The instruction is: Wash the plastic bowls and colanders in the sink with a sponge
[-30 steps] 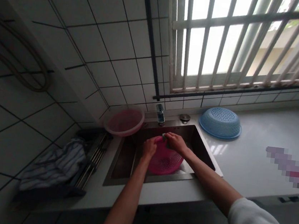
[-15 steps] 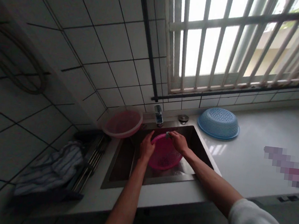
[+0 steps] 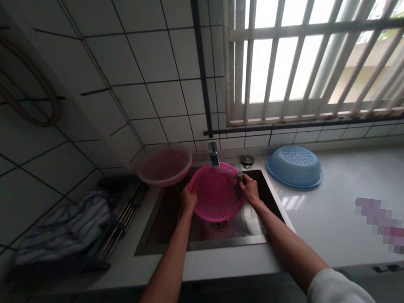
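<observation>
A bright pink plastic colander [image 3: 217, 192] is held up over the sink, tilted with its perforated inside facing me. My left hand [image 3: 189, 199] is closed on its left rim. At the right rim, my right hand [image 3: 250, 188] is closed around a small grey-green cloth [image 3: 238, 176] and presses it against the colander. Part of the cloth hangs on the inside of the rim, the rest is hidden by my fingers. The metal sink [image 3: 247, 229] lies below, its drain [image 3: 220, 224] showing under the colander. Just behind the colander's far edge stands the faucet [image 3: 214, 154].
A pink basin [image 3: 164, 166] sits at the sink's back left corner. On the right counter, a blue basket [image 3: 295, 166] lies upside down. A drain stopper [image 3: 247, 160] is behind the sink. At left are a striped cloth [image 3: 69, 224] and a metal rack [image 3: 120, 225].
The colander has lifted and tipped, so more of its inside and the drain below show. My left hand has moved left and slightly down along the rim; my right hand has shifted slightly right.
</observation>
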`<control>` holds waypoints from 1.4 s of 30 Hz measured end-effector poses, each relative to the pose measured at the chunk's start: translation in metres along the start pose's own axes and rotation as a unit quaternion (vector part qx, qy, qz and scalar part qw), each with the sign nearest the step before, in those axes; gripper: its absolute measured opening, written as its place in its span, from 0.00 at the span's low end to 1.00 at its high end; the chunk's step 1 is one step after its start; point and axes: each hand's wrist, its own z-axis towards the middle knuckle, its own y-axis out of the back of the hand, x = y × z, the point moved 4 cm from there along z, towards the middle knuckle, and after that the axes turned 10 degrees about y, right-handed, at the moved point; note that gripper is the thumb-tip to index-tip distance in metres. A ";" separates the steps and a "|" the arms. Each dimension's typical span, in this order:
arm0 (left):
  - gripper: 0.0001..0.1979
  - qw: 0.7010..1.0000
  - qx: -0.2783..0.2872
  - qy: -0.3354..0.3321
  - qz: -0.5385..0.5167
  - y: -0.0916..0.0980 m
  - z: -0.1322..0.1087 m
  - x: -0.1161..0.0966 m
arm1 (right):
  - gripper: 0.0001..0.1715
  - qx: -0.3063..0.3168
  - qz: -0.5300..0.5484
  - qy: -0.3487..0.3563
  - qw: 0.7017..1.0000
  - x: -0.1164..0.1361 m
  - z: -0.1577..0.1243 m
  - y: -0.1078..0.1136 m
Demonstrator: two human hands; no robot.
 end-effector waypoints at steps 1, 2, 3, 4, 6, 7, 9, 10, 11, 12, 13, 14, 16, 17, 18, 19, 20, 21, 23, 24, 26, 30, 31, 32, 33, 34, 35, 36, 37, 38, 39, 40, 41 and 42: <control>0.19 1.000 0.001 -0.001 0.023 0.002 0.000 -0.001 | 0.19 0.000 0.000 0.008 1.000 0.001 0.000 -0.001; 0.22 0.999 -0.001 -0.011 0.043 0.003 -0.002 -0.003 | 0.19 0.000 0.000 0.020 1.000 0.005 -0.001 -0.001; 0.27 0.998 -0.003 -0.030 0.058 0.003 -0.005 -0.006 | 0.20 0.001 -0.001 0.037 0.999 0.011 -0.002 -0.002; 0.31 0.996 -0.002 -0.058 0.065 0.002 -0.010 -0.012 | 0.20 0.006 -0.005 0.058 0.998 0.018 -0.003 -0.002; 0.36 0.989 0.032 -0.130 0.070 -0.006 -0.022 -0.025 | 0.22 0.036 -0.024 0.108 0.993 0.036 -0.008 -0.006; 0.37 0.982 0.068 -0.163 0.073 -0.012 -0.030 -0.031 | 0.23 0.058 -0.035 0.137 0.988 0.045 -0.010 -0.009; 0.34 0.961 0.155 -0.213 0.081 -0.027 -0.043 -0.041 | 0.24 0.106 -0.051 0.195 0.974 0.062 -0.016 -0.017; 0.32 0.955 0.182 -0.219 0.082 -0.032 -0.047 -0.043 | 0.24 0.123 -0.052 0.219 0.967 0.068 -0.018 -0.020; 0.29 0.953 0.198 -0.213 0.082 -0.036 -0.049 -0.043 | 0.25 0.135 -0.048 0.237 0.961 0.072 -0.019 -0.023; 0.27 0.956 0.201 -0.198 0.079 -0.037 -0.049 -0.042 | 0.25 0.138 -0.039 0.245 0.959 0.074 -0.019 -0.024; 0.26 0.962 0.195 -0.178 0.072 -0.037 -0.046 -0.040 | 0.26 0.131 -0.028 0.241 0.961 0.071 -0.018 -0.024; 0.24 0.969 0.182 -0.156 0.059 -0.035 -0.042 -0.037 | 0.26 0.113 -0.013 0.224 0.968 0.066 -0.015 -0.021; 0.19 0.984 0.137 -0.117 0.014 -0.029 -0.031 -0.029 | 0.25 0.052 0.014 0.157 0.986 0.046 -0.007 -0.011; 0.17 0.989 0.105 -0.099 -0.017 -0.025 -0.025 -0.025 | 0.24 0.012 0.024 0.112 0.993 0.033 -0.003 -0.005; 0.16 0.993 0.074 -0.084 -0.046 -0.021 -0.020 -0.021 | 0.22 -0.016 0.027 0.066 0.997 0.020 0.000 -0.001; 0.17 0.994 0.046 -0.070 -0.069 -0.018 -0.015 -0.017 | 0.20 -0.026 0.026 0.031 0.999 0.008 0.001 0.002; 0.17 0.994 0.026 -0.060 -0.082 -0.015 -0.011 -0.014 | 0.18 -0.023 0.026 0.013 0.999 0.000 0.002 0.003; 0.17 0.995 0.016 -0.054 -0.084 -0.014 -0.008 -0.011 | 0.18 -0.022 0.023 0.000 0.999 -0.006 0.002 0.004; 0.16 0.997 0.017 -0.044 -0.061 -0.013 -0.006 -0.008 | 0.19 -0.021 0.016 -0.007 1.000 -0.010 0.001 0.004; 0.17 0.998 0.019 -0.040 -0.044 -0.012 -0.006 -0.007 | 0.20 -0.022 0.014 -0.003 1.000 -0.008 0.001 0.004; 0.24 0.999 0.022 -0.045 -0.012 -0.012 -0.011 -0.009 | 0.21 -0.015 0.014 0.025 0.999 0.004 -0.002 0.002; 0.37 0.989 0.069 -0.130 0.022 -0.020 -0.029 -0.026 | 0.23 0.060 0.001 0.142 0.988 0.044 -0.011 -0.007; 0.37 0.984 0.096 -0.147 0.029 -0.023 -0.033 -0.030 | 0.24 0.083 -0.003 0.173 0.981 0.054 -0.014 -0.010; 0.36 0.980 0.122 -0.153 0.034 -0.027 -0.036 -0.032 | 0.25 0.103 -0.007 0.200 0.974 0.063 -0.017 -0.014; 0.33 0.977 0.145 -0.149 0.036 -0.030 -0.037 -0.033 | 0.26 0.119 -0.008 0.221 0.968 0.070 -0.019 -0.017; 0.30 0.977 0.160 -0.139 0.035 -0.032 -0.038 -0.032 | 0.26 0.128 -0.008 0.234 0.964 0.073 -0.020 -0.019; 0.27 0.977 0.167 -0.127 0.031 -0.033 -0.037 -0.031 | 0.27 0.132 -0.006 0.239 0.962 0.074 -0.020 -0.020; 0.24 0.979 0.164 -0.116 0.022 -0.033 -0.034 -0.029 | 0.27 0.127 -0.003 0.235 0.964 0.072 -0.018 -0.020; 0.22 0.983 0.153 -0.106 0.008 -0.032 -0.031 -0.026 | 0.26 0.114 0.002 0.222 0.968 0.066 -0.015 -0.018; 0.20 0.986 0.135 -0.094 -0.012 -0.030 -0.027 -0.023 | 0.25 0.090 0.008 0.197 0.976 0.058 -0.011 -0.014; 0.17 0.990 0.113 -0.078 -0.038 -0.028 -0.023 -0.019 | 0.24 0.060 0.012 0.162 0.985 0.046 -0.006 -0.010; 0.16 0.992 0.090 -0.055 -0.067 -0.026 -0.018 -0.015 | 0.22 0.025 0.016 0.118 0.993 0.033 -0.002 -0.004; 0.15 0.993 0.069 -0.029 -0.096 -0.024 -0.014 -0.010 | 0.20 -0.003 0.017 0.067 0.998 0.020 0.001 0.000; 0.15 0.991 0.051 -0.006 -0.120 -0.022 -0.011 -0.006 | 0.18 -0.012 0.017 0.028 0.999 0.008 0.002 0.003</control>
